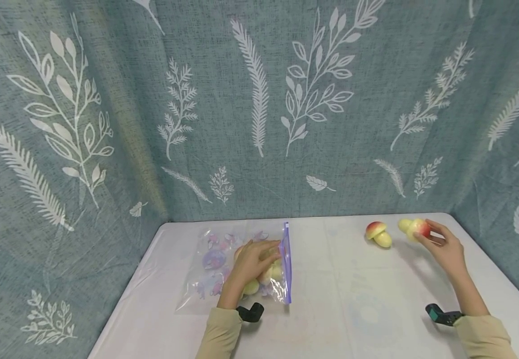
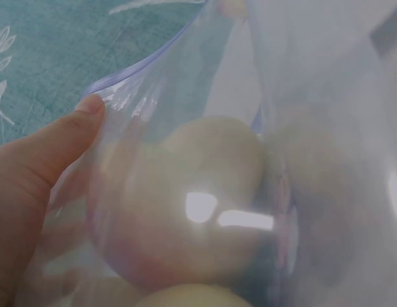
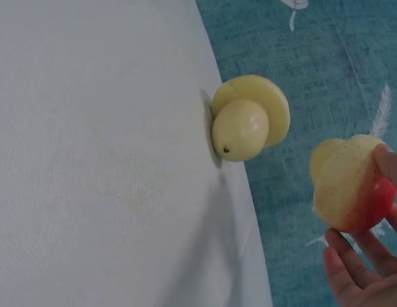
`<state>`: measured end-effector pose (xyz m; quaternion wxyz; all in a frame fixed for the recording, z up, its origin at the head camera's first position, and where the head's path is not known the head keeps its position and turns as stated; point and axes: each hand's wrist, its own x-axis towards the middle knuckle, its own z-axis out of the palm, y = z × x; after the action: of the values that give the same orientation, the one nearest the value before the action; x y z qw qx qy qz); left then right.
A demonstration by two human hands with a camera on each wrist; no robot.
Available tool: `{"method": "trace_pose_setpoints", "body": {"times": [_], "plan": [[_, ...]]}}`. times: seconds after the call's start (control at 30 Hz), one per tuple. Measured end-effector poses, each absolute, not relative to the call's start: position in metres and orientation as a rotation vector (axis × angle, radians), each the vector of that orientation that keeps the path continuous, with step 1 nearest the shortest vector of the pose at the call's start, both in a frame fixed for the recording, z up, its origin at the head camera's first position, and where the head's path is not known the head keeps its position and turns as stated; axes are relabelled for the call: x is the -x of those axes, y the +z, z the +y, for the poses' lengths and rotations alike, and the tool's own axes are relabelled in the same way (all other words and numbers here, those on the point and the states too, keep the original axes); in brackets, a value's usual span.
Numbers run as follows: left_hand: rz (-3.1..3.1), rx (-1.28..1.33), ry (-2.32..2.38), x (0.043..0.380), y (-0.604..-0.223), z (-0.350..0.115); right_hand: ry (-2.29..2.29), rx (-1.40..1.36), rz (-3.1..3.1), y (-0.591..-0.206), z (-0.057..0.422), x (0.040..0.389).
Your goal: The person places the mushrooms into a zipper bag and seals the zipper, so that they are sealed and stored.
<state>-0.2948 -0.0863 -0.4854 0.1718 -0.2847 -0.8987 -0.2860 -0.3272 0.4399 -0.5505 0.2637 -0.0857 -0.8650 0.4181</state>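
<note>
My right hand [image 1: 448, 249] pinches a yellow toy mushroom [image 3: 349, 182] by its red-tinged cap, thumb on one side and fingertips on the other, raised off the table. Beside it on the table lies a second toy mushroom [image 1: 378, 234] with a red and yellow cap. My left hand [image 1: 251, 262] holds a clear zip bag [image 2: 179, 96] near its purple-edged mouth. The left thumb [image 2: 89, 105] lies at the rim, and the other fingers show blurred through the plastic. Inside the bag are yellow and reddish toy mushrooms [image 2: 204, 192], partly hidden by the hand.
A white cloth covers the table [image 1: 331, 309], with the bag on its left part. Behind and at both sides hangs a blue-green curtain [image 1: 223, 109] with white leaf prints. Each wrist wears a small dark camera [image 1: 251, 312].
</note>
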Motion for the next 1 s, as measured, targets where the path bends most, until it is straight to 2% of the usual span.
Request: {"method": "trace_pose_setpoints", "body": {"times": [1.0], "plan": [[-2.541, 0.781, -0.831, 0.294, -0.48, -0.088, 1.234, 0.122, -2.278, -0.542, 0.406, 0.33]]}}
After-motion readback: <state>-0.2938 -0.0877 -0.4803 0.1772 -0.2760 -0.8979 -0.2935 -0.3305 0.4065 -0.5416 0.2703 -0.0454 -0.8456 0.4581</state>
